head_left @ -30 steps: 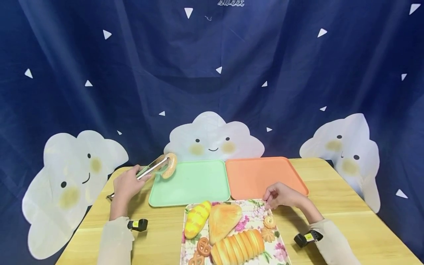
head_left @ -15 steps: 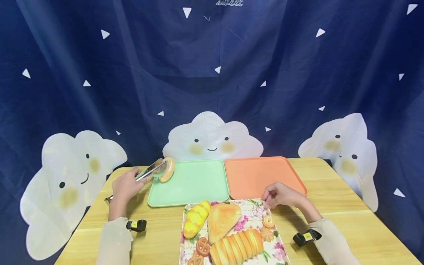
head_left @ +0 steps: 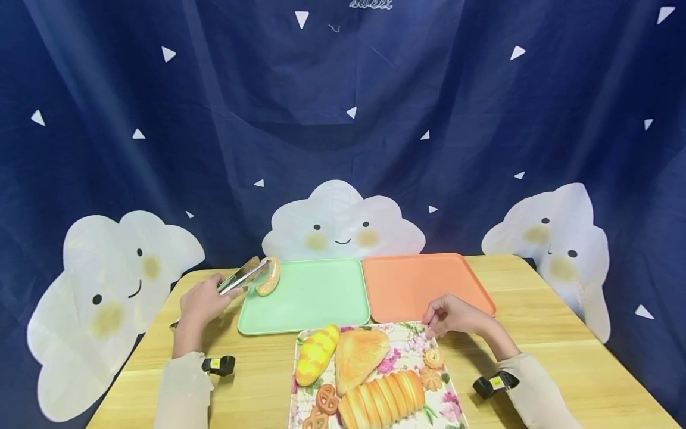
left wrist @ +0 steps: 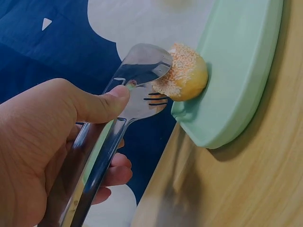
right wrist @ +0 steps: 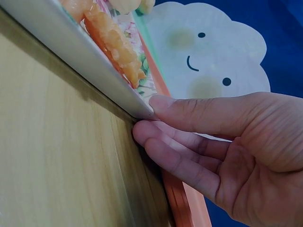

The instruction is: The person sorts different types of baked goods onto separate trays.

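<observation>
On my feed, the left hand [head_left: 205,302] has its fingers wrapped around a pair of shiny metal tongs [left wrist: 104,165], thumb pressed along the upper arm. The tips, one a smooth paddle and one slotted like a fork, meet a golden curved bun crusted with sesame seeds [left wrist: 184,75]; I cannot tell how firmly they grip it. That bun sits at the far left corner of a mint-green rectangular tray [head_left: 316,301]. The fingers of the right hand [head_left: 455,314] pinch the far right corner of a white floral tray [head_left: 407,333], thumb on the rim, the others underneath.

The green tray lies along the counter's far edge, left of an orange rectangular tray [head_left: 423,289], their sides just about meeting. The floral one reaches toward the counter's near edge, its near side cut off from my view. I see a pale wood-grain counter [head_left: 557,339] with rounded far corners; behind it hangs a dark blue curtain [head_left: 343,149] with white triangles and smiling clouds.

Cursive lettering at the top reads "sweet" [head_left: 371,3]. Both black wrist devices [head_left: 218,364] bear yellow labels too small for me to read.

On the floral tray lie a yellow oval loaf [head_left: 317,356], a smooth triangular pastry [head_left: 361,360], a ridged golden roll [head_left: 382,402], brown pretzel-shaped cookies [head_left: 327,398] and pale fluted cookies [head_left: 431,379].
</observation>
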Motion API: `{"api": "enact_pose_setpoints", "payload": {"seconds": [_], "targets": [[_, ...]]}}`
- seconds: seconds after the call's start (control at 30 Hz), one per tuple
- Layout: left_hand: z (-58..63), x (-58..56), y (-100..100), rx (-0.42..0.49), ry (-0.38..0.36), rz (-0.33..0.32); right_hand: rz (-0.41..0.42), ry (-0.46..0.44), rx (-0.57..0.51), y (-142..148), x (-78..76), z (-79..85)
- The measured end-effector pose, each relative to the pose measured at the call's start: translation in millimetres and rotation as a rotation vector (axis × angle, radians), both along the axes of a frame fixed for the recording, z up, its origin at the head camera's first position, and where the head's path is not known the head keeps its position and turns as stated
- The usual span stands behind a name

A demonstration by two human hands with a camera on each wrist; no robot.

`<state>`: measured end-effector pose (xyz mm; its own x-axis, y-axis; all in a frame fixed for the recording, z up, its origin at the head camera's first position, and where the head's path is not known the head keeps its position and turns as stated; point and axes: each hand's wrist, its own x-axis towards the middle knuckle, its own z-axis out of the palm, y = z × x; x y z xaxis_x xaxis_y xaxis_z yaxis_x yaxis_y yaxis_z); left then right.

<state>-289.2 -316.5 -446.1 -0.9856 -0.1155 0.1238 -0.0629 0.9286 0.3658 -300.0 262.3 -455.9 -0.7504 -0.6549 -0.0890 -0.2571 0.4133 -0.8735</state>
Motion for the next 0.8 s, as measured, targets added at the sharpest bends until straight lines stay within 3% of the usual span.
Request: {"api": "enact_pose_setpoints", "payload": {"seconds": [0.27, 0.5, 0.63, 0.8], "targets": [[11.0, 1.4, 0.9, -0.026, 0.053, 0.007, -0.01, 0.0, 0.002, 0.0, 0.0, -1.3], [45.9, 11.3, 25.7, -0.05, 0.114, -0.044, -0.011, -0.002, 0.006, 1.2, -0.6, -2.2], [64.0, 19.4, 50.7, -0.029, 0.181, -0.148, -0.019, 0.007, 0.018, 1.2, -0.5, -1.8], [75.7, 33.9, 88.4, 0.042, 0.196, -0.369, -0.022, 0.01, 0.022, 0.1, -0.3, -1.5]]}}
